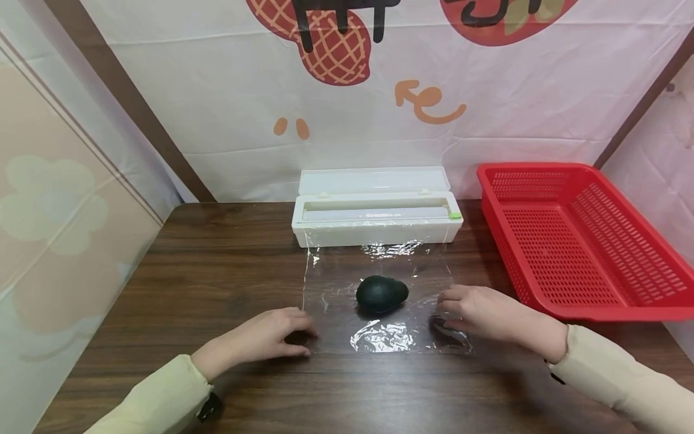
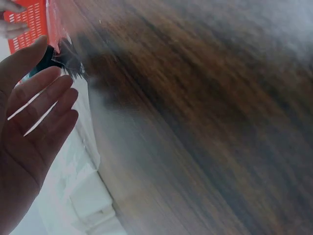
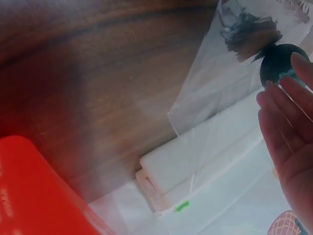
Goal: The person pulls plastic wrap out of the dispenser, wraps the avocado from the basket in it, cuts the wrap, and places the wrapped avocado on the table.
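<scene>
A dark avocado (image 1: 382, 294) lies on its side on a sheet of clear cling film (image 1: 385, 336) spread over the table. The film runs back to a white cling film box (image 1: 378, 235), whose lid (image 1: 374, 179) is raised. My left hand (image 1: 260, 337) is at the film's left edge, fingers loosely bent and holding nothing; in the left wrist view its palm shows empty. At the film's right edge hovers my right hand (image 1: 479, 310), its fingers extended in the right wrist view. Whether either hand touches the film I cannot tell.
A red plastic basket (image 1: 520, 283) stands to the right, close to my right forearm. A green slider (image 1: 455, 215) sits at the right end of the box. Behind the dark wooden table (image 1: 217, 259) hangs a printed cloth (image 1: 233, 90).
</scene>
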Motion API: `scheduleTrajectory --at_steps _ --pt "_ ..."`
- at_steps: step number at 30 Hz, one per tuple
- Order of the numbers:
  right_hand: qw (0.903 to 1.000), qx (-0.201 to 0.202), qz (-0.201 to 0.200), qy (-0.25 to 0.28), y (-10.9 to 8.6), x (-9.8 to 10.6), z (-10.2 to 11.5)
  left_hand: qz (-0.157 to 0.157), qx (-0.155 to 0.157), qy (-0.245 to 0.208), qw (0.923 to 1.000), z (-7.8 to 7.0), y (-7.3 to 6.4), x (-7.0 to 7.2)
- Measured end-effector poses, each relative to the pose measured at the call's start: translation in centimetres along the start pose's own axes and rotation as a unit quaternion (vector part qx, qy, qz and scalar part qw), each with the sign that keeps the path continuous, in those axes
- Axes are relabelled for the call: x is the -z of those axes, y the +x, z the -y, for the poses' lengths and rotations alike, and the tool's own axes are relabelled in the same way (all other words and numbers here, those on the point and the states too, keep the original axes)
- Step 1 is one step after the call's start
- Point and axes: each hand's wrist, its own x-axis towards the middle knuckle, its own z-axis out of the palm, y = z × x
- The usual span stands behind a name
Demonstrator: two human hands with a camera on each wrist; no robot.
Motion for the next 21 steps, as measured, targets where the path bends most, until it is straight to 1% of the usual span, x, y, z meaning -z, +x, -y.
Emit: scheduleTrajectory --at_steps 4,7,9,15,21 --pt "0.9995 0.002 0.021 0.024 -0.8 0.0 0.3 0.005 -0.014 0.012 0.9998 0.1 -0.2 -0.1" --pt "0.9985 0.004 0.040 0.038 -1.3 0.0 0.6 0.009 -0.013 0.015 0.9998 0.2 -0.2 -0.2" --pt "0.9979 0.006 0.050 0.041 -1.6 0.0 0.8 0.013 -0.010 0.014 0.9998 0.2 -0.3 -0.3" --pt "0.9974 0.006 0.059 0.041 -2.5 -0.3 1.1 0.023 -0.008 0.006 0.9997 0.3 -0.3 -0.4" --pt "0.9952 -0.012 0.084 0.049 -3.2 -0.7 1.3 0.025 -0.018 0.011 0.9995 0.4 -0.3 -0.4"
